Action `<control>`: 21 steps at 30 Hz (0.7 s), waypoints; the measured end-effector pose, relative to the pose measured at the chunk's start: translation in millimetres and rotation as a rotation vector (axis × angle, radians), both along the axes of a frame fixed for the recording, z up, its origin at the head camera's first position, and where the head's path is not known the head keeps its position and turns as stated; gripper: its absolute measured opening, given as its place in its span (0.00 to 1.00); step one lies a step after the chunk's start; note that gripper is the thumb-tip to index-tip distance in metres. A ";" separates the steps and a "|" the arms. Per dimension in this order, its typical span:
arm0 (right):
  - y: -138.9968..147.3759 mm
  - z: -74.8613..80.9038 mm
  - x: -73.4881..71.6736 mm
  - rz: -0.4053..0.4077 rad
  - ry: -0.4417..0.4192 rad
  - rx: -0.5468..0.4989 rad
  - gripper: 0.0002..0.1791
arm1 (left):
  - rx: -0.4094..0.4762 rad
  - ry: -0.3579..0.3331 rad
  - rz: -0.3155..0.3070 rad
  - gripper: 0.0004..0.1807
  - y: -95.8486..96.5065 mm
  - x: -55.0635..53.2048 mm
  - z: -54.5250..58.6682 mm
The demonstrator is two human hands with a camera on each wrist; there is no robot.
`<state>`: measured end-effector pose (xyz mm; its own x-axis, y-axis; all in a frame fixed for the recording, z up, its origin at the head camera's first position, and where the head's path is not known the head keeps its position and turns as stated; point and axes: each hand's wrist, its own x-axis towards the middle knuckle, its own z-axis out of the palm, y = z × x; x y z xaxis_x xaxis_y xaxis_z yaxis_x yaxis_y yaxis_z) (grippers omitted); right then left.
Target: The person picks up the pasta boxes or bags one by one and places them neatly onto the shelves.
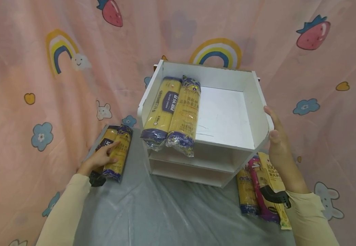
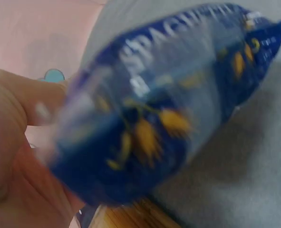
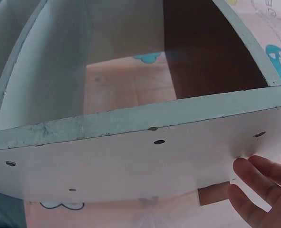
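At the left, my left hand (image 1: 101,158) lies over a yellow spaghetti pack (image 1: 120,152) with dark blue ends, its thumb and fingers gripping it. The left wrist view shows that pack's blurred blue end (image 2: 145,99) close up, beside the thumb. Another spaghetti pack (image 1: 111,131) lies partly hidden behind the hand. My right hand (image 1: 279,150) rests against the right side of a white shelf unit (image 1: 224,112), its extended fingertips touching the outer panel (image 3: 130,161) in the right wrist view. Two spaghetti packs, one plain-ended (image 1: 164,106) and one printed (image 1: 185,112), lie side by side on the shelf's top.
Right of the shelf, under my right forearm, lie a yellow pasta pack (image 1: 246,191), a magenta pack (image 1: 262,194) and a pale yellow pack (image 1: 271,171). Grey cloth (image 1: 165,212) covers the surface. A pink patterned curtain (image 1: 128,44) hangs behind.
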<state>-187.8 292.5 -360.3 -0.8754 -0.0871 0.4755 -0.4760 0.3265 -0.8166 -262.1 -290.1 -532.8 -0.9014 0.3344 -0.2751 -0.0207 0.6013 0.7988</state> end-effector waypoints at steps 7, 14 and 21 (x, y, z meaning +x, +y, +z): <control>-0.9 0.2 0.7 -0.001 0.001 0.011 0.40 | 0.070 -0.045 0.024 0.43 3.6 0.1 4.3; -0.3 0.2 0.5 -0.001 -0.002 0.007 0.40 | 0.024 0.068 -0.024 0.40 7.0 3.3 13.1; 1.1 -0.7 -1.5 -0.001 -0.022 -0.009 0.42 | 0.165 0.116 -0.031 0.41 13.2 2.9 31.7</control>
<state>-189.3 293.6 -361.1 -0.8858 -0.0820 0.4569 -0.4575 0.3199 -0.8297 -259.2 -277.0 -501.1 -0.9124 0.3946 -0.1087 0.0942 0.4609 0.8824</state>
